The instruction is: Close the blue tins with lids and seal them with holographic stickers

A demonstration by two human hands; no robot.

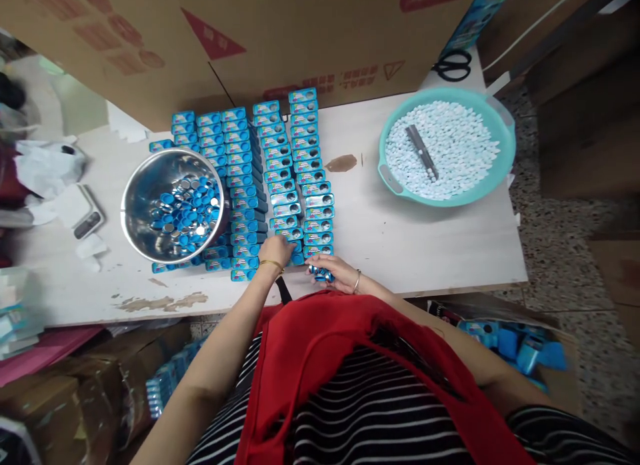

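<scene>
Rows of small blue boxes [278, 163] with printed labels stand on the white table. In the left rows each box has a round blue cap in its end; many in the two right rows show a dark round opening. My left hand [276, 252] is closed, its fingertips at the near end of one right-hand row; what they pinch is hidden. Beside it, my right hand [341, 274] is cupped around several small blue and silver caps [321, 274], palm up. More such caps [187, 215] lie in a steel bowl [131, 235] at the left.
A turquoise basin [506, 152] of white pellets, with a grey strip [423, 152] on top, stands at the right. Behind it lie black scissors [454, 66]. A large carton [300, 38] borders the back. A small white scale [83, 212] sits left of the bowl.
</scene>
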